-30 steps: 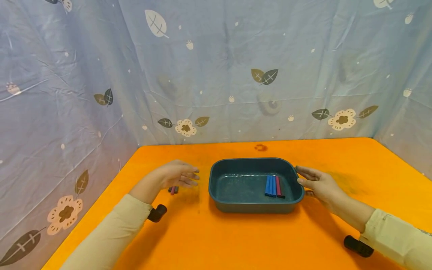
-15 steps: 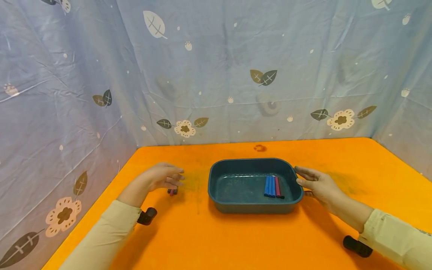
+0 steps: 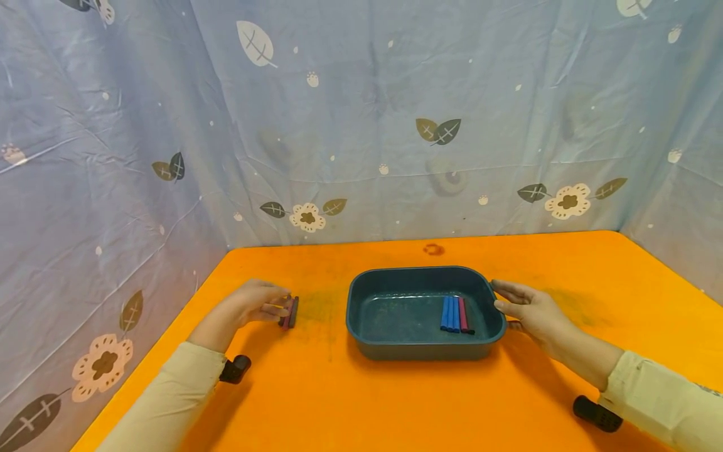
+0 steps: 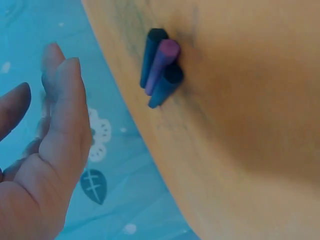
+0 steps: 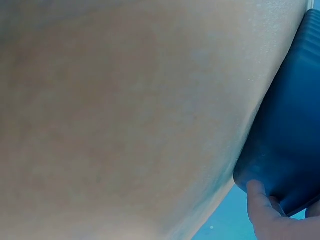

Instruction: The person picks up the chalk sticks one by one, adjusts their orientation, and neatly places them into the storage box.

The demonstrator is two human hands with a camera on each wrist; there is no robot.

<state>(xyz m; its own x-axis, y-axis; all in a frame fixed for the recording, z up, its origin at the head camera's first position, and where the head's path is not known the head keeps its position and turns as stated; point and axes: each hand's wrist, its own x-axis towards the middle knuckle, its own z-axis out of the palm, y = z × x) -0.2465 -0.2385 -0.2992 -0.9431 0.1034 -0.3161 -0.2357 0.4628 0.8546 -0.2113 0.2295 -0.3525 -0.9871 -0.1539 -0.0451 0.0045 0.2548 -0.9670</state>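
Note:
My left hand (image 3: pixel 257 302), fingers loosely extended, hovers at the left beside three crayons. In the left wrist view the pink crayon (image 4: pixel 164 62) lies between a dark crayon (image 4: pixel 152 55) and a second dark crayon (image 4: pixel 167 85); thumb and fingers are apart from them. My right hand (image 3: pixel 539 319) holds the right end of a dark teal rectangular dish (image 3: pixel 418 350), thumb over the rim and fingers along the outer wall. Inside the dish, at its right, blue crayons (image 3: pixel 450 314), a red crayon (image 3: pixel 464 314) and a black one lie side by side.
An orange tabletop (image 3: pixel 395 402) carries the dish and has faint coloured smudges near the left crayons. Patterned blue-grey cloth (image 3: pixel 361 125) hangs behind and at both sides. Each wrist bears a small black device, such as the left one (image 3: pixel 235 369).
My left hand has moved left and down, from between the dish and the loose crayons to just beside the crayons, uncovering more of them. The right hand keeps its place at the dish.

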